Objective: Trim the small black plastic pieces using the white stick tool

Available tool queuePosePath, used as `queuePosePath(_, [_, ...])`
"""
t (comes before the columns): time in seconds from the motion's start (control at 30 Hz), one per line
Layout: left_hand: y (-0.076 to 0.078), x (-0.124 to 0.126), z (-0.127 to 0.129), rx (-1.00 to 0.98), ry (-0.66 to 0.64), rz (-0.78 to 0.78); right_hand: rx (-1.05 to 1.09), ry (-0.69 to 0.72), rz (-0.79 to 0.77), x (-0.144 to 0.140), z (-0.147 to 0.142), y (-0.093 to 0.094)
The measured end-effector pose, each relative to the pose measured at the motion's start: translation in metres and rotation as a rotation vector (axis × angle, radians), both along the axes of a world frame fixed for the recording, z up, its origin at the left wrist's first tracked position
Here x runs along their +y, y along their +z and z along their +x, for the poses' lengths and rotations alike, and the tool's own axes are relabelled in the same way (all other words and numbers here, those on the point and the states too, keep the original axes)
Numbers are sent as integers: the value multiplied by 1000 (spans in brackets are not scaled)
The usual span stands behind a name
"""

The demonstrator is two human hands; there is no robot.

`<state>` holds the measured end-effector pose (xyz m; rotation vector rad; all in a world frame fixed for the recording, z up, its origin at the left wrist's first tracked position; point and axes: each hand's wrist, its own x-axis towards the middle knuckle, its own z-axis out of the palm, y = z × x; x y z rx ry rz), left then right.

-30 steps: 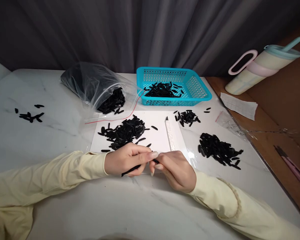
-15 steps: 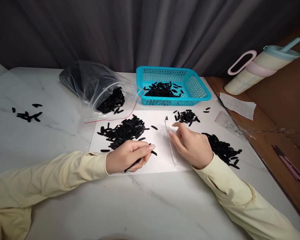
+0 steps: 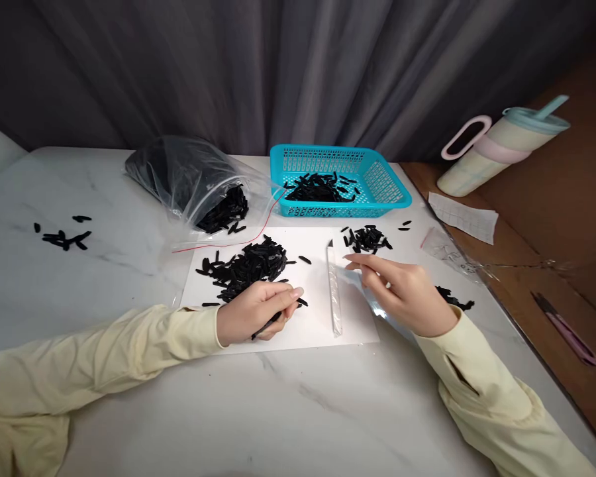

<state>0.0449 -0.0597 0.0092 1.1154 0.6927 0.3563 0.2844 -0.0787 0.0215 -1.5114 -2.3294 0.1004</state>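
My left hand (image 3: 258, 313) rests on a white sheet (image 3: 318, 311) and is closed on a thin black piece (image 3: 265, 326). Just beyond it lies a heap of small black pieces (image 3: 246, 265). My right hand (image 3: 404, 288) hovers over the sheet's right edge with fingers spread and empty, beside a white utility knife (image 3: 334, 291) that lies flat on the sheet. A smaller heap of black pieces (image 3: 367, 238) lies past its fingertips. Another heap (image 3: 454, 299) is mostly hidden behind the right hand.
A turquoise basket (image 3: 387, 189) with black pieces stands at the back. A clear bag (image 3: 189, 175) of pieces lies to its left. A few pieces (image 3: 62, 236) lie at far left. A tumbler (image 3: 496, 149), paper and a pink tool (image 3: 569, 331) sit on the brown surface at right.
My right hand let go of the piece held with the left hand, moved up and to the right past the knife, and opened. The left hand stayed put, still gripping the black piece.
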Motion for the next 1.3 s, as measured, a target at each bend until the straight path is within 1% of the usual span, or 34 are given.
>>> queuePosePath(0.07, [-1, 1, 0, 14, 1, -10, -110, 6, 50, 0, 1, 0])
queuePosePath(0.13, [-1, 1, 0, 28, 3, -17, -326, 34, 98, 1, -4, -3])
queuePosePath(0.2, [-1, 1, 0, 37, 5, -20, -527, 73, 95, 3, -12, -7])
queuePosePath(0.27, [-1, 1, 0, 43, 5, -20, -653, 94, 36, 5, -21, -7])
queuePosePath(0.3, [-1, 1, 0, 46, 6, -19, -698, 82, -7, 5, -25, -5])
queuePosePath(0.4, [-2, 1, 1, 53, 6, -16, -788, 4, -145, 4, -30, 1])
queuePosePath(0.47, [-2, 1, 1, 53, 4, -16, -796, -35, -198, 3, -27, 5])
queuePosePath(0.53, [-3, 1, 0, 50, 0, -18, -738, -25, -211, 3, -21, 6])
queuePosePath(0.6, [-2, 1, 0, 49, -2, -24, -595, -3, -182, 3, -13, 5])
queuePosePath(0.7, [-2, 1, 0, 44, 3, -26, -249, -14, -66, 1, -7, 6])
queuePosePath(0.73, [-2, 1, 0, 43, 5, -27, -116, -36, -49, -1, -7, 8])
queuePosePath(0.77, [-2, 1, 0, 42, 7, -28, 25, -61, -65, -2, -8, 11])
queuePosePath(0.8, [-2, 1, 0, 41, 8, -29, 175, -91, -117, -4, -9, 14])
queuePosePath(0.9, [-2, 1, 0, 39, 5, -27, 597, -133, -462, -8, -15, 23])
queuePosePath(0.97, [-2, 1, 0, 38, 3, -22, 758, -130, -661, -8, -17, 25])
queuePosePath(1.0, [-2, 1, 0, 39, 4, -19, 788, -137, -718, -7, -17, 25])
queuePosePath(1.07, [-3, 1, 0, 40, 4, -15, 796, -164, -752, -5, -18, 22])
queuePosePath(1.17, [-3, 2, 1, 38, 7, -18, 745, -191, -739, -4, -18, 18])
queuePosePath(1.23, [-4, 2, 1, 33, 11, -23, 705, -172, -713, -6, -19, 16])
queuePosePath(1.3, [-4, 1, 1, 29, 11, -23, 643, -128, -647, -7, -20, 14])
